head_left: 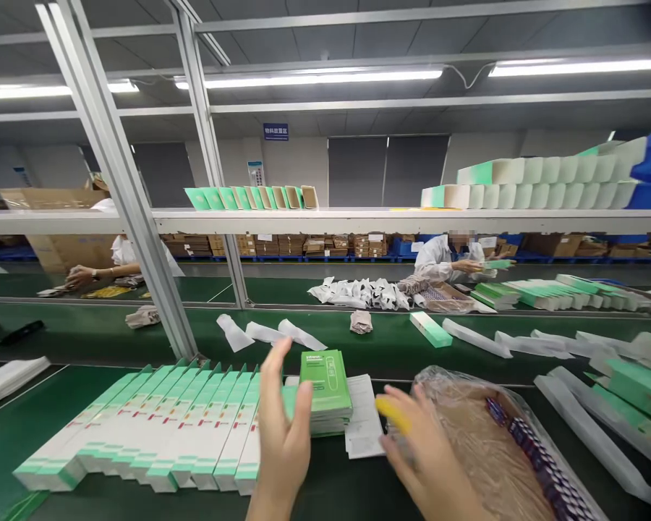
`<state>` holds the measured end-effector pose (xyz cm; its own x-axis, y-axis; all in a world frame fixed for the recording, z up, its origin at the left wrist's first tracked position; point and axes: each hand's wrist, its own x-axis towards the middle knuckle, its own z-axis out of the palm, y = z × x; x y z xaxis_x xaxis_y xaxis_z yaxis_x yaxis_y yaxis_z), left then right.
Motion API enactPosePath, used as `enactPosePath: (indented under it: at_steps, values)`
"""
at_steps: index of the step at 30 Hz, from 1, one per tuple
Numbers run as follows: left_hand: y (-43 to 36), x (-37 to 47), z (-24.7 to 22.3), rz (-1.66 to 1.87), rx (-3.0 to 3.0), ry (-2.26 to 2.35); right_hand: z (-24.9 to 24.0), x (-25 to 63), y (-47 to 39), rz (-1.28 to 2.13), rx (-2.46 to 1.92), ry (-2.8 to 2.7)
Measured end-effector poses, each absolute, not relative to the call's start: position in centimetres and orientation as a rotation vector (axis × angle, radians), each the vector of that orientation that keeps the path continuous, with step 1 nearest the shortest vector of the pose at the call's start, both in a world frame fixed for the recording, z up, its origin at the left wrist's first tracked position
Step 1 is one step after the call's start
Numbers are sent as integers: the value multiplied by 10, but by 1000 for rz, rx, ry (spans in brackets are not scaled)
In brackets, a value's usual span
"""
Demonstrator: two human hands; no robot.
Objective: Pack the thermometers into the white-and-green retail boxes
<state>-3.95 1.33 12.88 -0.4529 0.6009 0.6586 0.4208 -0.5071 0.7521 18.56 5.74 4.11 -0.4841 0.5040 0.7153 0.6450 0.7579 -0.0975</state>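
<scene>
My left hand (285, 434) is raised with fingers and thumb apart, holding nothing, between a row of white and green boxes (168, 423) and a stack of green booklets (325, 382). It hides part of the nearest boxes. To the right, my right hand (426, 452), slightly blurred, has a yellow cover (393, 414) on one finger. Its fingers are spread and nothing shows in them. Between the hands lie printed white leaflets (364, 416), beside the booklets. Under and beside the right hand is a plastic-lined brown tray (466, 427) with dark patterned small items (542, 463) along one side.
On the green belt ahead lie white sleeves (271, 333), a beige bundle (361, 322) and a green-white box (431, 329). A metal post (135, 195) and shelf (358, 221) stand over the bench. Co-workers sit across; more boxes (634, 383) are at right, near another hand.
</scene>
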Motion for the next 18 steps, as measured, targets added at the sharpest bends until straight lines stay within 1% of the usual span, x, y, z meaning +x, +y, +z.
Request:
enactPosePath:
  at_steps: [3,6,9,11,14,16,18]
  values:
    - [78,-61,94,1430,1616,1872,0,176,97,-396,-952,-2423]
    - [115,-79,60,1243,1626,1900,-43,169,127,-572,-1022,-2518]
    - [126,-91,46,1195,1591,1880,-62,165,135,-627,-920,-2492]
    - [126,-98,48,1175,1556,1878,-59,163,132,-637,-814,-2482]
    - [121,-108,59,1180,1514,1842,-34,166,124,-608,-768,-2462]
    - [111,-113,68,1292,1345,1680,-5,177,120,-545,-758,-2380]
    - [95,-112,75,1434,990,1419,29,192,116,-484,-746,-2209]
